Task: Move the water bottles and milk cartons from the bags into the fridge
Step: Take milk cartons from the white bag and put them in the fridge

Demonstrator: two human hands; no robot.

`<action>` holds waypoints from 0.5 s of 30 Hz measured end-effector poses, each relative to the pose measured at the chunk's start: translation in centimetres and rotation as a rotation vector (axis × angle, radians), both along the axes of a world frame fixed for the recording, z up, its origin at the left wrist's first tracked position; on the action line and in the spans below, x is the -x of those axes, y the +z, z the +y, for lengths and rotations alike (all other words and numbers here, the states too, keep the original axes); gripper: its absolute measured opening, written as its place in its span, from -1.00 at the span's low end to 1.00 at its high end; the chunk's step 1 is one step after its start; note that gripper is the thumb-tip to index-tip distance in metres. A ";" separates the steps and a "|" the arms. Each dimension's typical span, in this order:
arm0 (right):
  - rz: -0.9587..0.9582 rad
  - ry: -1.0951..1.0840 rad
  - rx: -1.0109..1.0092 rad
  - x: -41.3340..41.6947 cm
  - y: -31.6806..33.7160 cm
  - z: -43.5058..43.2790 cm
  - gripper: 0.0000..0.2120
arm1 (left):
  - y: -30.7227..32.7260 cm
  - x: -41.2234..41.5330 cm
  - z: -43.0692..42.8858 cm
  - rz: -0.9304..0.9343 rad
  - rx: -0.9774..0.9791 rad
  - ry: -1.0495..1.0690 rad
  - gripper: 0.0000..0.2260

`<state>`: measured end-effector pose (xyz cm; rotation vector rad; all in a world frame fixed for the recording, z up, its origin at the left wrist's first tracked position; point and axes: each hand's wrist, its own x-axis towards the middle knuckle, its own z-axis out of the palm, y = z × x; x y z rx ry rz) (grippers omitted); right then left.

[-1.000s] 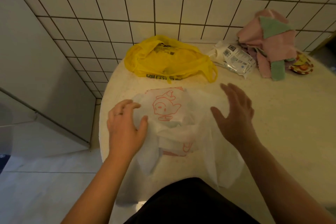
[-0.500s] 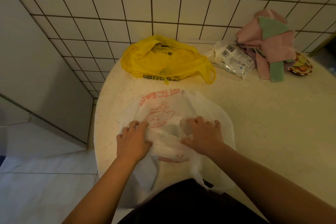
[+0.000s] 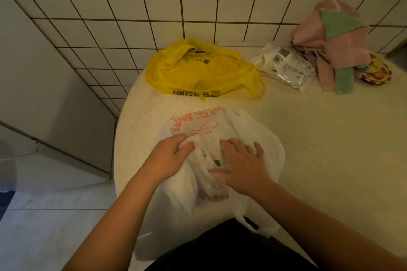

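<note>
Step in hand, as judged: opening the white bag point(image 3: 198, 125), with nothing being lifted out yet. It is lying on the surface point(image 3: 319, 138) at the near edge; the yellow bag point(image 3: 198, 72) is sitting behind it by the tiled wall. Next move is probably calling for spreading the mouth wide, then reaching in. Left hand point(image 3: 169, 156) is gripping a bunched fold, fingers curled round the plastic. Right hand point(image 3: 242, 167) is lying flat beside it, fingers straight and spread, pressing the plastic. Bottles and cartons are not showing; only a green speck between the hands.
</note>
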<state>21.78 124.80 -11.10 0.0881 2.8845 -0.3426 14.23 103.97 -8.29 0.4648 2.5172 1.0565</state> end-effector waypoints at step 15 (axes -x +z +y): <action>0.281 -0.170 0.408 1.2 1.9 1.5 -0.90 | 1.4 1.1 -0.4 -0.199 -0.237 0.025 -0.66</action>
